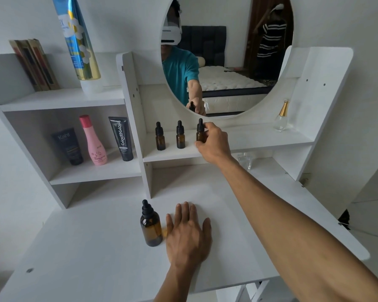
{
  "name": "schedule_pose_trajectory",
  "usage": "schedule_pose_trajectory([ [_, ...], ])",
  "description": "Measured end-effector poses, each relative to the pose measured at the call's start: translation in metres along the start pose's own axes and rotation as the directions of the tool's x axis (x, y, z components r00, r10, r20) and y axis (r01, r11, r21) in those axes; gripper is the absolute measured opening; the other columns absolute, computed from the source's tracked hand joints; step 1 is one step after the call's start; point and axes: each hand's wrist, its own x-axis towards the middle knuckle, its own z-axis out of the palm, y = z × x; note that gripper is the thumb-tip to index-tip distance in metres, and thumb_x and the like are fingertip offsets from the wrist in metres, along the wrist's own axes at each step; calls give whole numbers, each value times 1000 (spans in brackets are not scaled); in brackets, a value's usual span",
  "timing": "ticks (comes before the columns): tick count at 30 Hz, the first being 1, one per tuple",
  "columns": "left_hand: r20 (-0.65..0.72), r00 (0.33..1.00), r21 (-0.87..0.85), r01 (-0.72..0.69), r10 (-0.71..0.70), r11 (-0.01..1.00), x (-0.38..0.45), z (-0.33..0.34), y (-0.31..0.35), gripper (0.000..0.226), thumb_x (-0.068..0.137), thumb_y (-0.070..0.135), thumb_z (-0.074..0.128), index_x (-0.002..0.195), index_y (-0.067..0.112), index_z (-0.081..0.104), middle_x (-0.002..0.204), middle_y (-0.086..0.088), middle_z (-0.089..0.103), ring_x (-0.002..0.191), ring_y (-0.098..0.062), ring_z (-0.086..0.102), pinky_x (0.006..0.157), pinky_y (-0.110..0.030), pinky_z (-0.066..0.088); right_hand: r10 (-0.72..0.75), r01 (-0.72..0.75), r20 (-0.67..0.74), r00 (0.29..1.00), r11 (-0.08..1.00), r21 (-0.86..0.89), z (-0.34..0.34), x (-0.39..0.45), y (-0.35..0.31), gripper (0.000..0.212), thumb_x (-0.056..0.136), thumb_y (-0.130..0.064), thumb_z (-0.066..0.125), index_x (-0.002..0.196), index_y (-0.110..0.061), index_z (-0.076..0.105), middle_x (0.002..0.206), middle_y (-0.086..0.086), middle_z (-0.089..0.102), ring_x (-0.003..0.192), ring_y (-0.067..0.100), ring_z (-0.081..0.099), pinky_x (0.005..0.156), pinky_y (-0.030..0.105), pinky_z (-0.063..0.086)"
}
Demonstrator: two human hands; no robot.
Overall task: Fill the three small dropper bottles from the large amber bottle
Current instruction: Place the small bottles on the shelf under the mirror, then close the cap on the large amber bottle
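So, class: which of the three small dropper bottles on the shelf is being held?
The rightmost small dropper bottle: the right hand grips it, while the other two stand untouched.

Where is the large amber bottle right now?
The large amber bottle stands upright on the desk surface, lower centre of the head view, just left of the flat left hand.

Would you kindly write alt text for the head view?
The right hand grips the rightmost of three small dropper bottles on a white shelf. The left hand lies flat on the desk beside the large amber bottle.
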Motion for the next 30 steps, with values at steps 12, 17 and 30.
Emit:
schedule_pose_trajectory([
  [12,18,1000,-27,-3,3,1000,0,-1,-1,71,99,57,16,157,17,16,166,0,11,153,-21,1,124,-46,-2,12,-4,-89,996,996,90,-14,-27,6,67,80,-11,82,139,-5,51,123,15,66,109,26,65,98,34,53],
  [17,29,999,-72,-16,18,997,-2,-4,-1,68,100,53,22,156,15,18,165,-3,13,153,-21,2,124,-44,-3,-91,94,-28,995,981,171,-15,-90,-3,48,83,-10,79,128,-8,60,104,4,66,91,16,64,83,20,53],
  [30,-476,857,-450,-45,-197,892,-78,-38,-40,23,79,25,80,76,25,57,80,13,57,69,-7,56,57,-24,46,-128,71,290,948,977,200,13,-162,-28,32,89,-20,74,121,-16,66,102,-4,68,84,2,61,70,2,45],
])
